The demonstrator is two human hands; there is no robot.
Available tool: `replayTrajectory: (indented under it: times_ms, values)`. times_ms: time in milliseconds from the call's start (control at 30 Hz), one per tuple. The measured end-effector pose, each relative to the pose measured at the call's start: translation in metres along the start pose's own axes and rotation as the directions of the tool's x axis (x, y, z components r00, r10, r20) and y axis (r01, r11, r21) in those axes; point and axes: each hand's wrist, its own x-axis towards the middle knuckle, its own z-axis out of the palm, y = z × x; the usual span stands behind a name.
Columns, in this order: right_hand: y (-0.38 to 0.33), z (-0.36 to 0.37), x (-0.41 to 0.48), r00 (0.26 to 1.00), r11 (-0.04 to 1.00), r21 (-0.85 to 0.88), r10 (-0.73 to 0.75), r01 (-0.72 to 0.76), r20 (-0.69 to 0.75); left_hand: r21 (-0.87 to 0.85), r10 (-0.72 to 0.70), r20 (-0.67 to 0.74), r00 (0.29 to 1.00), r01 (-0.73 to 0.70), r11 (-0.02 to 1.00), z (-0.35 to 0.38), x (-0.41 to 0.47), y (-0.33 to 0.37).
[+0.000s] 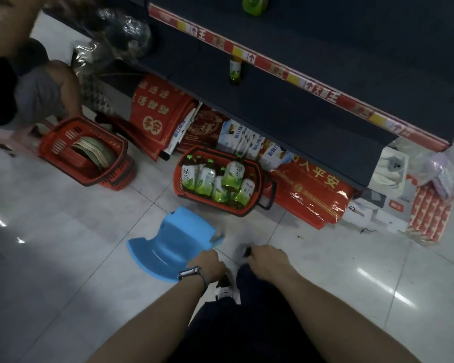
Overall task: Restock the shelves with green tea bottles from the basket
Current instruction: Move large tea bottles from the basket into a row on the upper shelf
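- Fingers of the left hand (207, 264) curl down behind its back, out of sight; whether they grip anything cannot be told. A watch (190, 273) sits on the wrist.
- Fingers of the right hand (266, 259) also curl under. A small dark shape shows at their tips, but a grip cannot be confirmed.
- Both hands hang low over dark trousers (247, 323) and a shoe (227, 293), near each other but apart.
- Basket (243, 209): red, with a black handle at its right end. It stands on the tiled floor (63, 244) just before the lowest shelf, well ahead of the hands.
- Bottles (232, 175): green tea, several, filling the basket. Most lean, and one lies across the others.
- Shelves (312, 113): dark boards edged with a red-and-yellow strip (273, 68).
- Shelf bottle (235, 70): stands alone on the lower board. A green container (254, 5) sits on the board above, cut off by the top edge.
- Stool (176, 242): blue plastic, on the floor between the basket and the left hand.
- Second basket (63, 142): red, far left, beside another person (37, 82).
- Red packs (312, 195) and boxes (372, 210) are stacked under the shelves.
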Motion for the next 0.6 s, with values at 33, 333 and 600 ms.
replayTrajectory:
  times_ms: [33, 333, 600]
  values:
    - [-0.001, -0.008, 0.009, 1.000, 1.000, 0.003, -0.005, 0.005, 0.006, -0.006, -0.006, 0.012, 1.000, 0.006, 1.000, -0.008, 0.008, 0.002]
    - [0.008, -0.101, 0.108, 0.996, 0.999, 0.000, -0.054, 0.054, 0.066, -0.024, -0.060, 0.012, 0.998, 0.060, 0.998, -0.101, 0.096, 0.039]
    - [0.001, -0.196, 0.182, 0.987, 0.990, 0.009, -0.142, 0.142, 0.068, -0.053, -0.002, -0.079, 0.997, -0.002, 0.999, -0.202, 0.139, 0.092]
